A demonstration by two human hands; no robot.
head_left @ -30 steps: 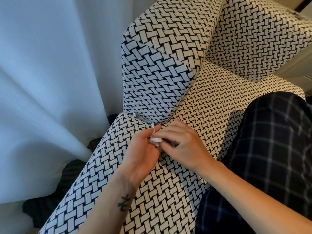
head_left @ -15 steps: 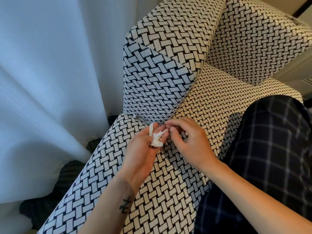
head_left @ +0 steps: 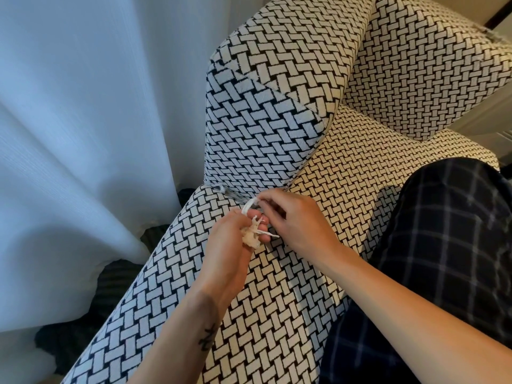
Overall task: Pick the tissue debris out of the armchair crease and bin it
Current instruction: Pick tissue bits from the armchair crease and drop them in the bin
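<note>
Tissue bits sit bunched in my left hand, which curls round them. My right hand pinches a white strip just by the armchair crease. I think a slow, straight pull is best, so it does not rip. One more scrap shows in the crease. The curtain hangs close on the left; the seat has open room. No bin shows in the head view.

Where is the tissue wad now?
In the head view, the tissue wad sits near centre in the left hand, just below the armchair crease; the right hand pinches a strand of it.
</note>
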